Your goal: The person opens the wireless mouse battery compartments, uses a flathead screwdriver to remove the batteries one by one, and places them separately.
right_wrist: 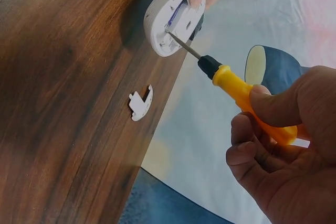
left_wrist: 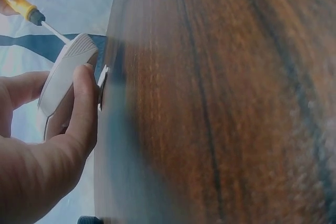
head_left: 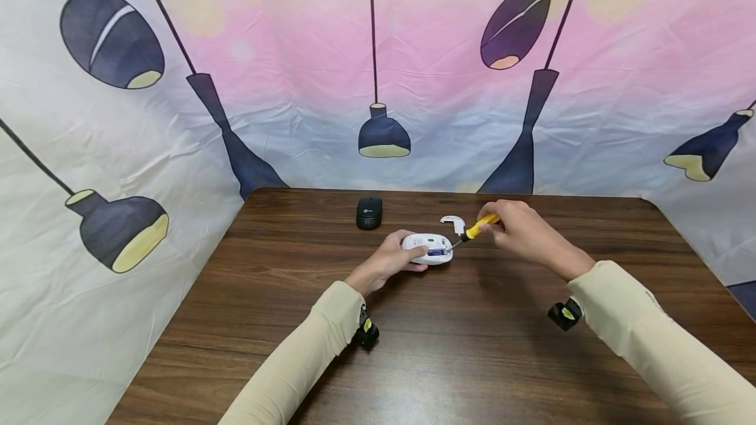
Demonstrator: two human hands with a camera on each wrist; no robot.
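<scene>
My left hand (head_left: pixel 390 256) grips a white computer mouse (head_left: pixel 420 241), its underside turned up and the battery compartment uncovered. A dark blue battery (head_left: pixel 437 252) lies in that compartment, and the left thumb rests beside it. In my right hand (head_left: pixel 520 231) is a screwdriver (right_wrist: pixel 236 88) with a yellow handle and black collar, held between thumb and fingers. Its metal tip meets the end of the battery slot in the right wrist view. The white battery cover (right_wrist: pixel 140 103), a curved piece with a tab, lies on the table behind the mouse.
A black mouse (head_left: pixel 369 213) sits near the back edge of the dark wooden table (head_left: pixel 449 359), left of the white one. Behind the table hangs a cloth backdrop (head_left: pixel 319 84) printed with lamps. Each wrist wears a small black camera (head_left: pixel 565 314).
</scene>
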